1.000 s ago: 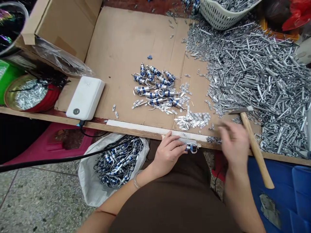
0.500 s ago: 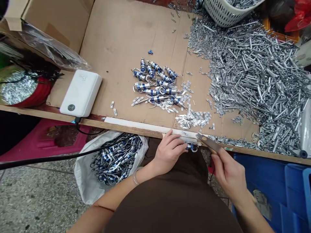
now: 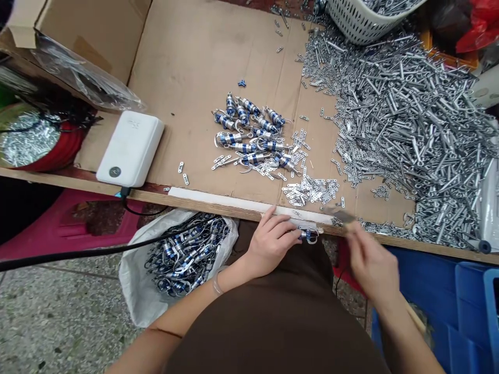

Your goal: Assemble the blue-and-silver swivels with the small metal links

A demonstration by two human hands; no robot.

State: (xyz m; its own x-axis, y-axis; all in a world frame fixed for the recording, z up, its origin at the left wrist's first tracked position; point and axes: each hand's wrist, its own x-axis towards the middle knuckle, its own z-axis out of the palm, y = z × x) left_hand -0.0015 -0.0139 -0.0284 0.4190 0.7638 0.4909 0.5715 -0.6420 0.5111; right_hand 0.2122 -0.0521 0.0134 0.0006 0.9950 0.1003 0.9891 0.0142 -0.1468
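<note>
We note the left hand (image 3: 274, 242) gripping a blue-and-silver assembly (image 3: 311, 235) at the bench edge (image 3: 218, 209), the right hand (image 3: 376, 267) closed round a hammer (image 3: 343, 216), head blurred, near it.

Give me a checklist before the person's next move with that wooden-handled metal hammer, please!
1. Right hand grips the wooden-handled metal hammer: ok.
2. Left hand holds the blue-and-silver hooked metal piece at the brown wooden table edge: ok.
3. Left hand apart from the hammer: ok, a gap shows.
4. Exact angle of the hammer's head: cannot tell, it's blurred.
5. No small flat silver metal plates near the hammer: not ok, some lie close.
</note>
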